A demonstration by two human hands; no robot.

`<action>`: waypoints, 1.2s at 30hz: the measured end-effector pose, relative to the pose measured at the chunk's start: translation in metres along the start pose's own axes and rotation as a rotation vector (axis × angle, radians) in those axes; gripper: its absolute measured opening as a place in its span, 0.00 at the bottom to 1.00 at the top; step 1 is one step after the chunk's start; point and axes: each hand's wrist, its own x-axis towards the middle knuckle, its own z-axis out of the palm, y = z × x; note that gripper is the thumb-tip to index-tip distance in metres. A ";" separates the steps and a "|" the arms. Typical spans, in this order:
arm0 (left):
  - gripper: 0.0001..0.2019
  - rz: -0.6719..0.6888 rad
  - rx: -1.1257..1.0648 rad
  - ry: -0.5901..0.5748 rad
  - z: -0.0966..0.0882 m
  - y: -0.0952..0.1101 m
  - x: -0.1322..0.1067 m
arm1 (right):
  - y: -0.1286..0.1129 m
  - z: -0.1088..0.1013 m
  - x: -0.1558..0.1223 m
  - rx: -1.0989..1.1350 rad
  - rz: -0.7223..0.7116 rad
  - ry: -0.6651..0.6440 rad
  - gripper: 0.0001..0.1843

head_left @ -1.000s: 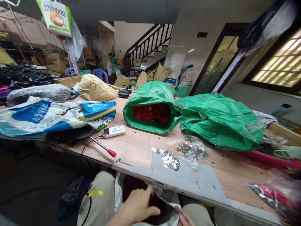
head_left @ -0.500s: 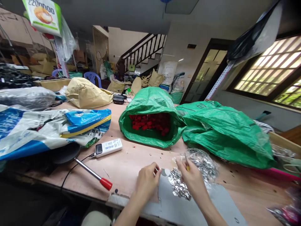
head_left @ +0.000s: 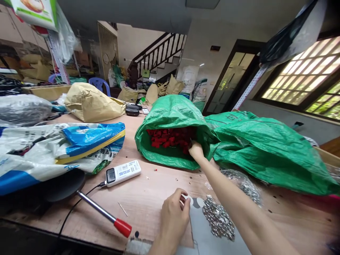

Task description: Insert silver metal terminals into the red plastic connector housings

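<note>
My right hand reaches into the mouth of a green woven bag, its closed fingers against the red pieces inside. A small glint shows by those fingertips, but what they grip is unclear. Low in the middle, my left hand rests at the edge of a grey mat, thumb and fingers curled together; anything between them is too hidden to name. Right of it on the mat lies a pile of small shiny silver pieces. A clear plastic bag of silver pieces sits partly behind my right forearm.
A second green bag lies to the right. On the left are a white-and-blue sack, a white device with a black cable, and a metal rod with a red grip. A brown paper bag stands farther back.
My right hand has moved from the silver pile up and forward into the green bag. My left hand stays by the mat's edge, fingers still curled. The view has shifted slightly.
</note>
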 end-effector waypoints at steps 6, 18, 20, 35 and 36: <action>0.19 -0.037 -0.134 0.094 0.000 0.005 0.001 | 0.025 -0.030 -0.105 0.394 0.006 -0.205 0.26; 0.14 0.312 -0.105 -0.024 -0.011 0.008 -0.023 | 0.059 -0.061 -0.243 0.365 0.016 -0.412 0.31; 0.15 0.191 -0.120 -0.019 -0.015 0.010 -0.028 | 0.070 -0.078 -0.240 0.117 -0.143 -0.236 0.28; 0.20 -0.036 -0.311 -0.052 -0.030 0.008 -0.037 | 0.123 -0.103 -0.176 -0.687 0.091 0.014 0.14; 0.20 -0.033 -0.335 -0.046 -0.030 0.009 -0.037 | 0.123 -0.102 -0.175 -0.699 0.105 0.024 0.14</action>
